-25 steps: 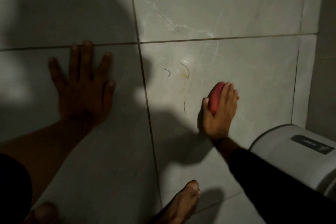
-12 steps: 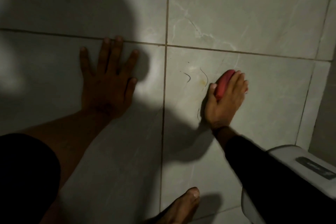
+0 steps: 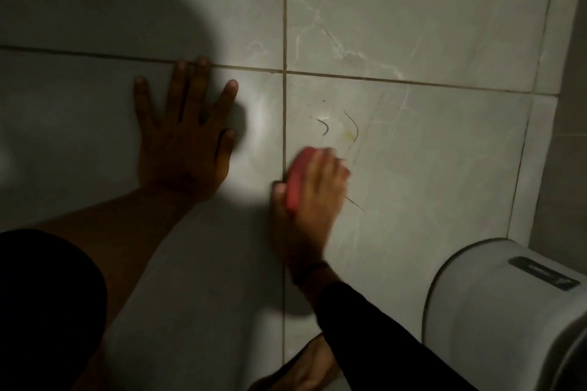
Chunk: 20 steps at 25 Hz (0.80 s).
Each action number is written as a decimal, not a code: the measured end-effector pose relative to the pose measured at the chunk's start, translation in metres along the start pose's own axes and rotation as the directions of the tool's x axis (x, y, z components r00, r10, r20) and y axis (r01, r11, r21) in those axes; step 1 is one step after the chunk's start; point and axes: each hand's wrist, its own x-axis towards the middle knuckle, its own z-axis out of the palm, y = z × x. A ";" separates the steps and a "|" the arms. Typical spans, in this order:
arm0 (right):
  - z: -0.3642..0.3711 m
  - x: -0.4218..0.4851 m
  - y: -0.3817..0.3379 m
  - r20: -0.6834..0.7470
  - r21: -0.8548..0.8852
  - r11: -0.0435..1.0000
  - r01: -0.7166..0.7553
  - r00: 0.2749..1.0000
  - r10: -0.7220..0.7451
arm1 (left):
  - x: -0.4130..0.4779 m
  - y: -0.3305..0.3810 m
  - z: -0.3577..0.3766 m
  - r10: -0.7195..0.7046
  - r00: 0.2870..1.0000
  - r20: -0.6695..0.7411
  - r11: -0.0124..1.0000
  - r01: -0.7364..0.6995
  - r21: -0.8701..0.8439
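Observation:
My right hand grips a red scrubber and holds it against the pale grey floor tile, right beside the vertical grout line. Thin dark hairs and a small yellowish stain lie on the tile just beyond the scrubber. My left hand lies flat on the neighbouring tile with its fingers spread, the fingertips reaching the horizontal grout line. The right hand is blurred by motion.
A white rounded fixture with a dark label fills the lower right corner. A grey wall runs along the right edge. My bare foot stands on the floor at the bottom. Heavy shadow covers the upper left tiles.
My right hand has slid the red scrubber left and towards me, from beside the hairs to the vertical grout line. The left hand stays flat on the floor.

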 end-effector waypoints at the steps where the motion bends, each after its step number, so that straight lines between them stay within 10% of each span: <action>1: 0.007 -0.012 -0.009 0.083 -0.007 0.974 0.227 0.971 -0.226 | 0.000 0.000 -0.001 -0.004 1.000 -0.001 1.000 0.004 -0.005; 4: -0.007 -0.044 0.031 0.278 -0.068 0.932 0.355 0.904 -0.324 | 0.000 -0.001 -0.003 -0.007 1.000 0.007 1.000 0.007 -0.009; 9: -0.037 0.085 0.081 -0.027 0.077 0.968 -0.240 0.970 0.242 | -0.001 0.002 -0.004 -0.011 1.000 0.010 1.000 0.011 -0.006; 14: -0.019 0.059 0.058 0.142 -0.042 0.964 0.262 0.957 -0.254 | -0.001 0.001 -0.005 -0.023 1.000 0.020 1.000 0.023 -0.017; 20: -0.034 0.131 0.041 -0.058 0.058 0.996 -0.063 0.996 0.066 | 0.000 -0.001 0.003 -0.012 1.000 -0.015 1.000 0.012 -0.005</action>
